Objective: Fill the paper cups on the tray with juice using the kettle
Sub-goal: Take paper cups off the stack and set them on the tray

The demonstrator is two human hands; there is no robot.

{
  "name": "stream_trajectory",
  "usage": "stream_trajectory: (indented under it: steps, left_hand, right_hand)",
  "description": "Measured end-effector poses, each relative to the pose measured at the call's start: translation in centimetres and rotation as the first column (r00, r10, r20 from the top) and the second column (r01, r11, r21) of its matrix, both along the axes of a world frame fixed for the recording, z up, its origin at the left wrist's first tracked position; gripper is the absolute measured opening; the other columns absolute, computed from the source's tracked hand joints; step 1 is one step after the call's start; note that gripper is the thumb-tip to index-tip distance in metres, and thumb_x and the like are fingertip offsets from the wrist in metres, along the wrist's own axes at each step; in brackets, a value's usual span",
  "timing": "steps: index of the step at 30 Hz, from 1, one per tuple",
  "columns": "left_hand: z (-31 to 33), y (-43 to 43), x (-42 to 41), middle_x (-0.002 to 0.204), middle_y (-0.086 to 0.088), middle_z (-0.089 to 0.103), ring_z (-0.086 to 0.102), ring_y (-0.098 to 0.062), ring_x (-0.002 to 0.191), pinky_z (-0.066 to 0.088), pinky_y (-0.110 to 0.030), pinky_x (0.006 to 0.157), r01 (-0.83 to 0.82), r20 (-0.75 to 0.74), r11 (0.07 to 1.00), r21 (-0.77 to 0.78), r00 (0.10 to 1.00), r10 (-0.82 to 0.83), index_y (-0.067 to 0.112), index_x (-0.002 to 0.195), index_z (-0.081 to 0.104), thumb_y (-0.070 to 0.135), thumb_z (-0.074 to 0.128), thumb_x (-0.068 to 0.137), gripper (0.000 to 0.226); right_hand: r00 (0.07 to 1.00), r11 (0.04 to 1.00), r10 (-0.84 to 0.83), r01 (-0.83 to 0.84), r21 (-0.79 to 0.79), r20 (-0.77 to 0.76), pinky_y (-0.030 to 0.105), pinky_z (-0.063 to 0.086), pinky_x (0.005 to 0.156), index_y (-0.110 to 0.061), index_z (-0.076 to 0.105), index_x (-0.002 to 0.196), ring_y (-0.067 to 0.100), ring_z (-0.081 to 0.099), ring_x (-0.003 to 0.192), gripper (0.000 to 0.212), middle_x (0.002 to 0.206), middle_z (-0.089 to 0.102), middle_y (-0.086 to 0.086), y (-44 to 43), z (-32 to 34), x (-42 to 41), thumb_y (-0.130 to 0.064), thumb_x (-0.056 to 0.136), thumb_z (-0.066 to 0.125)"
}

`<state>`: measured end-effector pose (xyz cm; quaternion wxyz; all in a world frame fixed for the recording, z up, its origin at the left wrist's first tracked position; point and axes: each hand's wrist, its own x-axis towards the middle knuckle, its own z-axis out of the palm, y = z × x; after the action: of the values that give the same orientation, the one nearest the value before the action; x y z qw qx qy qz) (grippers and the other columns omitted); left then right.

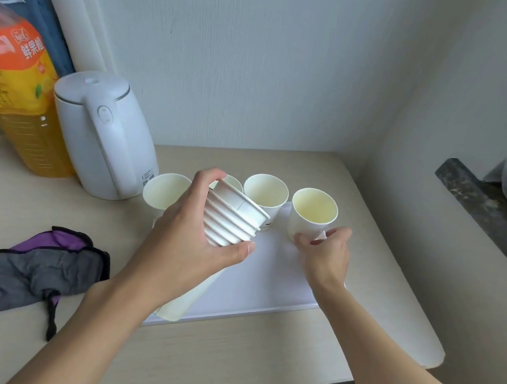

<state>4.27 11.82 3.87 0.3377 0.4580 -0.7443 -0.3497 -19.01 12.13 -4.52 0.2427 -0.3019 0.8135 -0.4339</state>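
My left hand [191,241] grips a tilted stack of nested white paper cups [232,221] above the white tray [264,280]. Several single paper cups stand upright along the tray's far edge: one at the left [164,189], one mostly hidden behind the stack, one in the middle [266,192] and one at the right [312,213]. All visible cups look empty. My right hand [327,253] pinches the base of the right cup. The white kettle [103,135] stands closed on the table to the left of the tray, handle toward me.
A large orange juice bottle [18,95] stands behind and left of the kettle. A grey and purple cloth [48,265] lies on the beige table [217,368] at the left. Walls close in behind and to the right. A dark ledge [482,208] holds a plastic bag at the right.
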Motion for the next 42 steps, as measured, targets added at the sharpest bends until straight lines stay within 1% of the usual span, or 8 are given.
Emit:
stream_trajectory:
  steps: [6, 13, 18, 21, 26, 33, 38, 42]
  left_hand:
    - [0.0, -0.1, 0.0, 0.105, 0.027, 0.056, 0.059, 0.001, 0.094, 0.048, -0.025, 0.077, -0.016, 0.009, 1.0, -0.013, 1.0, 0.016, 0.062, 0.119, 0.03, 0.042, 0.089, 0.071, 0.079]
    - [0.0, 0.0, -0.2, 0.11, 0.023, 0.056, 0.06, -0.006, 0.099, 0.051, -0.031, 0.081, -0.015, 0.028, 1.0, -0.001, 1.0, 0.015, 0.053, 0.128, 0.034, 0.041, 0.09, 0.072, 0.08]
    - [-0.1, 0.0, -0.1, 0.111, 0.023, 0.056, 0.06, -0.006, 0.099, 0.05, -0.031, 0.081, -0.009, 0.036, 1.0, -0.006, 0.999, 0.009, 0.05, 0.13, 0.036, 0.045, 0.09, 0.071, 0.08]
    - [-0.2, -0.1, -0.1, 0.111, 0.024, 0.055, 0.059, -0.007, 0.1, 0.049, -0.03, 0.08, -0.006, 0.037, 1.0, -0.001, 0.999, 0.006, 0.049, 0.131, 0.036, 0.044, 0.088, 0.071, 0.08]
    - [-0.1, -0.1, 0.0, 0.112, 0.021, 0.056, 0.061, -0.013, 0.101, 0.053, -0.035, 0.084, 0.0, 0.031, 1.0, 0.005, 1.0, 0.0, 0.048, 0.131, 0.036, 0.043, 0.091, 0.072, 0.081]
    - [0.0, 0.1, -0.1, 0.113, 0.021, 0.056, 0.06, -0.013, 0.103, 0.055, -0.04, 0.088, 0.005, 0.031, 1.0, 0.019, 1.0, -0.006, 0.05, 0.131, 0.035, 0.056, 0.08, 0.063, 0.082]
    - [0.1, 0.1, 0.0, 0.112, 0.023, 0.055, 0.06, -0.013, 0.102, 0.054, -0.039, 0.088, -0.006, 0.031, 1.0, 0.019, 1.0, 0.005, 0.05, 0.13, 0.036, 0.054, 0.085, 0.065, 0.082]
    - [0.1, 0.0, 0.2, 0.111, 0.024, 0.055, 0.06, -0.013, 0.102, 0.054, -0.04, 0.088, -0.009, 0.04, 1.0, 0.018, 0.999, 0.009, 0.049, 0.132, 0.036, 0.044, 0.091, 0.071, 0.082]
  right_hand:
    - [0.999, 0.999, 0.017, -0.016, 0.03, -0.032, 0.032, 0.034, 0.055, -0.012, 0.047, 0.069, 0.021, 0.042, 0.062, 0.03, 0.064, 0.047, 0.0, -0.4, -0.5, 0.4, -0.026, 0.086, 0.066]
    - [0.994, 0.995, 0.096, -0.094, 0.044, -0.058, 0.032, 0.041, 0.059, -0.01, 0.066, 0.089, 0.021, 0.052, 0.072, 0.02, 0.075, 0.055, -0.004, -0.4, -0.5, 0.8, -0.03, 0.09, 0.062]
    - [0.989, 0.991, 0.119, -0.113, 0.073, -0.091, 0.035, 0.053, 0.079, -0.01, 0.067, 0.118, 0.026, 0.061, 0.102, 0.036, 0.12, 0.062, 0.008, -0.6, -0.9, 0.5, -0.034, 0.092, 0.059]
    - [0.984, 0.986, 0.145, -0.135, 0.098, -0.107, 0.043, 0.053, 0.089, -0.012, 0.067, 0.122, 0.029, 0.059, 0.108, 0.04, 0.123, 0.064, 0.007, -0.6, -0.8, 0.7, -0.037, 0.092, 0.056]
    - [0.98, 0.984, 0.157, -0.145, 0.1, -0.121, 0.047, 0.053, 0.09, -0.014, 0.067, 0.121, 0.03, 0.058, 0.11, 0.037, 0.124, 0.065, 0.006, -0.5, -0.4, 1.1, -0.033, 0.092, 0.053]
    - [0.975, 0.974, 0.19, -0.172, 0.148, -0.116, 0.048, 0.051, 0.091, -0.019, 0.065, 0.124, 0.036, 0.057, 0.11, 0.054, 0.116, 0.064, 0.005, -0.2, 0.1, 1.4, -0.043, 0.082, 0.039]
    - [0.959, 0.953, 0.232, -0.19, 0.237, -0.162, 0.046, 0.036, 0.109, -0.019, 0.051, 0.142, 0.03, 0.039, 0.134, 0.045, 0.149, 0.043, 0.005, -0.6, -0.1, 1.2, -0.033, 0.099, 0.045]
    - [0.954, 0.944, 0.246, -0.196, 0.264, -0.173, 0.045, 0.035, 0.11, -0.016, 0.049, 0.143, 0.029, 0.039, 0.134, 0.046, 0.148, 0.04, 0.006, -0.5, -0.1, 1.3, -0.032, 0.1, 0.045]
